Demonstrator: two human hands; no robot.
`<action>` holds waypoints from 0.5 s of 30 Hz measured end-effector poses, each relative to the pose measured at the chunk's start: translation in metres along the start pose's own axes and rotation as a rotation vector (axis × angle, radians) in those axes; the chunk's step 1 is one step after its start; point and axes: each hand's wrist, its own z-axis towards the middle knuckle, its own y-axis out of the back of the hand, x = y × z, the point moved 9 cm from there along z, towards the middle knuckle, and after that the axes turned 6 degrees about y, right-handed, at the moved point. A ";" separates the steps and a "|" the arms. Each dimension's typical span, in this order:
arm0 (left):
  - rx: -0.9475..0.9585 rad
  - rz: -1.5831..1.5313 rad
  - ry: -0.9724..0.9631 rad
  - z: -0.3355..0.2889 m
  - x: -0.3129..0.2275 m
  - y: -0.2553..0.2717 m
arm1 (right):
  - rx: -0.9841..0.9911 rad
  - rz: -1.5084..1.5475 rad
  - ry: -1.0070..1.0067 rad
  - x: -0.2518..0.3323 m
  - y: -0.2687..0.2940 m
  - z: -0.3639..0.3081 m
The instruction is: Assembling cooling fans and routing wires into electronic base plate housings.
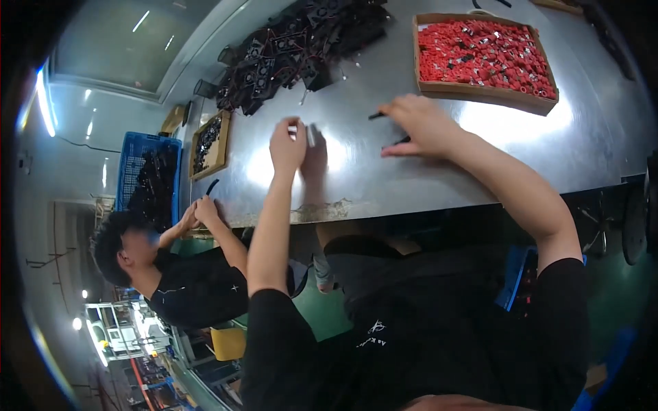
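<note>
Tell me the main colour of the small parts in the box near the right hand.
The small parts are mostly red, best seen in the head view.

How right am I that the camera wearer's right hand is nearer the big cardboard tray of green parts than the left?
The colour is wrong: the head view shows red parts in the big cardboard tray. The right hand is nearer it than the left hand.
</note>
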 end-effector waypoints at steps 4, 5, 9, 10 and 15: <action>-0.057 0.026 -0.157 0.087 -0.006 -0.021 | 0.153 -0.084 0.143 0.014 -0.027 -0.005; -0.053 0.015 -0.181 0.103 -0.012 -0.035 | 0.142 -0.099 0.125 0.007 -0.029 -0.006; -0.008 0.048 0.063 0.133 -0.037 -0.109 | 0.099 -0.038 0.178 -0.008 -0.015 -0.019; -0.100 -0.073 0.129 0.134 -0.029 -0.105 | 0.032 0.007 0.245 -0.006 -0.001 -0.016; -0.451 -0.651 0.205 0.115 0.010 -0.070 | -0.490 -0.180 -0.112 -0.082 0.101 -0.019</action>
